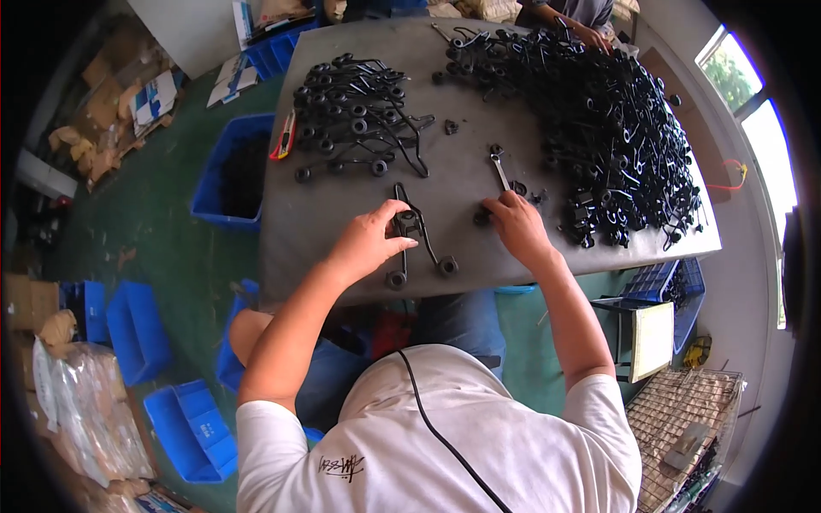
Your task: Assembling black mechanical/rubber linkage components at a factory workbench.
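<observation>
My left hand (374, 242) is closed on a black bent-rod bracket (422, 232) near the table's front edge. Round black bushings sit at the bracket's two near ends. To its right, my right hand (518, 227) has its fingers closed on the lower end of a silver wrench (499, 171), whose head points away from me. Small black parts (537, 197) lie beside those fingers. Farther off at the left, similar finished-looking brackets (359, 111) lie in rows. A big heap of black rod parts (611, 137) covers the right side.
A red utility knife (283, 137) lies at the grey table's (479, 85) left edge. Beside that edge stands a blue bin (205, 192) with dark contents. More blue bins (192, 432) are on the floor. Another person's hand (590, 36) is at the heap's far side.
</observation>
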A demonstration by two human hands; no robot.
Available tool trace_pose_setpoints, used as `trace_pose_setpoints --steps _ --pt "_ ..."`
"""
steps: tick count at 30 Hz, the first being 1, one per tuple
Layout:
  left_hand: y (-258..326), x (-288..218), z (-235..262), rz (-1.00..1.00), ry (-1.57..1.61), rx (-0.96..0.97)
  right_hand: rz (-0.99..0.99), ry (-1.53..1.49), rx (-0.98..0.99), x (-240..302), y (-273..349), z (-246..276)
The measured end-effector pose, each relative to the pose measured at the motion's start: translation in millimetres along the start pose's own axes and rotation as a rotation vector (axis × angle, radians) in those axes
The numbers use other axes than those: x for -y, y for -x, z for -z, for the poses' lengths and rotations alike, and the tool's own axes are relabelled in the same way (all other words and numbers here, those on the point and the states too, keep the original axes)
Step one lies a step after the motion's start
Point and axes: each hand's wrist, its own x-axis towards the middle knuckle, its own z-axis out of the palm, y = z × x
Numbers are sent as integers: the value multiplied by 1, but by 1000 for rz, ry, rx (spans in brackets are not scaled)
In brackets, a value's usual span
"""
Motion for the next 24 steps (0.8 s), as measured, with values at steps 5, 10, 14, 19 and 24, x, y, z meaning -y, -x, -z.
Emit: trace_pose_setpoints --steps 5,10,14,19,24 --pt "2 3 -2 77 58 18 -57 -24 -93 10 -10 -9" --pt "1 -1 -1 57 79 10 -292 136 -68 16 -10 -16" --pt "1 3 -1 46 106 9 -260 47 -6 12 -20 -13" --pt "3 3 -6 24 106 -39 -298 140 37 19 -13 -8" --pt "4 9 -7 -31 155 -70 -327 -70 104 6 -19 -4"
